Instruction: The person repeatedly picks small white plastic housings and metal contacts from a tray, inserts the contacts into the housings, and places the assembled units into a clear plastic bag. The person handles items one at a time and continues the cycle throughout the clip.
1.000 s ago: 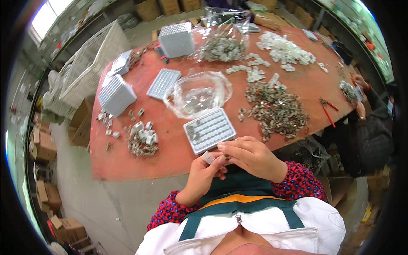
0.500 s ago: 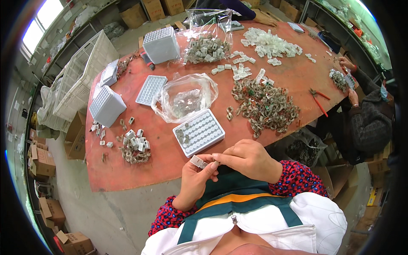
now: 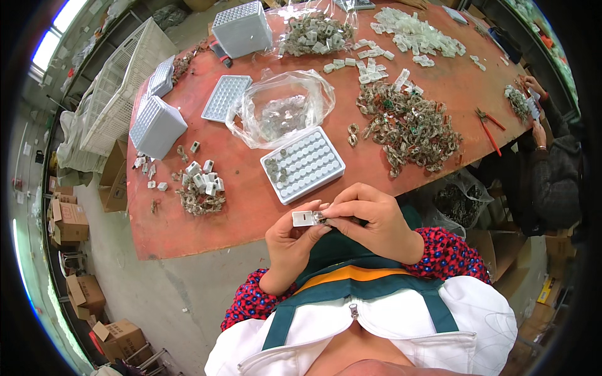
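Observation:
Near the table's front edge, my left hand (image 3: pixel 290 243) is closed on a small white plastic housing (image 3: pixel 303 218) with a dark slot in its face. My right hand (image 3: pixel 377 227) pinches a small metallic or wire-like part at the housing's right end. The fingertips of both hands meet there and partly hide that part. Just beyond my hands sits a pale tray (image 3: pixel 311 190) with rows of round cups; a few small grey pieces (image 3: pixel 276 170) lie at its left side.
A clear bag (image 3: pixel 320 100) of small metal bits lies open behind the tray. Wire coils (image 3: pixel 407 131) are heaped at right, beside red-handled pliers (image 3: pixel 490 130). White housings with wires (image 3: pixel 202 188) lie at left. Stacked trays (image 3: pixel 157 133) stand farther left. A co-worker's hands (image 3: pixel 538 128) work at far right.
My hands have come slightly up and together. The white housing has turned from tilted to nearly level, and my right fingers have closed in at its right end. The view has shifted down.

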A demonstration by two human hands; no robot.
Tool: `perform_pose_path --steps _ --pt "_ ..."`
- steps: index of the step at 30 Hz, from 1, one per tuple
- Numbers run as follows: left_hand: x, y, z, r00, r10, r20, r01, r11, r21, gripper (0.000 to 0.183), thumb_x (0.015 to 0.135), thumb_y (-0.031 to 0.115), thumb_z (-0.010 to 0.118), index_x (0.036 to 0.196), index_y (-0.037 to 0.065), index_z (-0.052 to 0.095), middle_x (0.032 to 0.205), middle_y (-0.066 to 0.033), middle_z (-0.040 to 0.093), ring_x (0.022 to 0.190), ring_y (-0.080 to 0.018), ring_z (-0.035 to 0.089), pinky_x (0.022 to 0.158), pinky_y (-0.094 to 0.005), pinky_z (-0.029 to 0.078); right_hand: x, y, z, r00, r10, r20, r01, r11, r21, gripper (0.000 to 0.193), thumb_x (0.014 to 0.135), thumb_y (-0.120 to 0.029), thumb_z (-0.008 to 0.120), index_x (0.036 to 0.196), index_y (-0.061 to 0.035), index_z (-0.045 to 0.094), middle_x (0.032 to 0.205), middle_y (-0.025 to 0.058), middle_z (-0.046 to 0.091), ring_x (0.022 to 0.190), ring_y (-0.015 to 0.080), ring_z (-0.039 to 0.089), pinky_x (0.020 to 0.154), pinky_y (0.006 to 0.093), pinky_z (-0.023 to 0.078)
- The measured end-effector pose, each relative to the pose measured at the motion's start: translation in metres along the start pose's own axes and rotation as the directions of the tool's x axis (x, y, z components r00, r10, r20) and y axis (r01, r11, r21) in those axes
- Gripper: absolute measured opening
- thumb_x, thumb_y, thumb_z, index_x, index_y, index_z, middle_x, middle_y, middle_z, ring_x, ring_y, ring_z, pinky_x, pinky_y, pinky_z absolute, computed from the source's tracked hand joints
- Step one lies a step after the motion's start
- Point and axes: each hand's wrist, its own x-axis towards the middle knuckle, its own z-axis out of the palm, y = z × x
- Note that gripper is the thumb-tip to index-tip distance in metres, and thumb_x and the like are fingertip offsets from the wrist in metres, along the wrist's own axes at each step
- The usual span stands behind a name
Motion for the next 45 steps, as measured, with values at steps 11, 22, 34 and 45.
perform_pose_path --steps 11,22,34,45 --pt "0.002 -0.005 -0.003 0.997 0.008 -0.074 -0.010 1.000 -0.025 0.037 0.091 -0.005 0.072 0.128 -0.009 0.062 0.123 -0.0157 0.069 0.111 -0.0189 0.067 0.095 -0.0316 0.057 0.003 0.010 -0.001 0.987 -0.085 0.139 0.097 0.992 -0.084 0.024 0.091 -0.005 0.073 0.114 -0.0042 0.072 0.097 0.0108 0.064 0.082 0.0239 0.067 0.071 0.0326 0.055" --pt "0.000 0.005 0.001 0.986 0.046 -0.162 -0.025 0.991 0.131 0.038 0.099 0.003 0.065 0.133 -0.011 0.057 0.120 -0.0232 0.069 0.108 -0.0244 0.069 0.092 -0.0362 0.060 0.001 0.008 0.002 0.967 0.201 0.157 -0.208 0.978 0.028 0.020 0.091 -0.009 0.071 0.108 -0.0002 0.066 0.093 0.0122 0.066 0.078 0.0235 0.066 0.068 0.0346 0.052" --pt "0.001 0.005 -0.005 0.982 -0.137 -0.127 0.120 0.984 -0.133 0.033 0.102 0.010 0.062 0.131 -0.007 0.059 0.123 -0.0218 0.069 0.108 -0.0237 0.068 0.088 -0.0337 0.055 0.002 0.009 0.003 0.931 0.299 0.207 -0.333 0.930 0.157 0.015 0.095 -0.013 0.065 0.098 0.0019 0.065 0.082 0.0114 0.064 0.073 0.0216 0.062 0.067 0.0345 0.049" --pt "0.003 0.006 -0.027 0.960 -0.127 -0.251 0.011 0.909 -0.418 0.029 0.105 0.010 0.053 0.131 -0.003 0.053 0.123 -0.0213 0.067 0.110 -0.0258 0.070 0.095 -0.0383 0.058 0.045 0.038 0.005 0.973 0.182 0.144 -0.187 0.982 0.026 0.021 0.092 -0.021 0.073 0.097 -0.0016 0.071 0.092 0.0123 0.070 0.082 0.0236 0.069 0.072 0.0362 0.053"
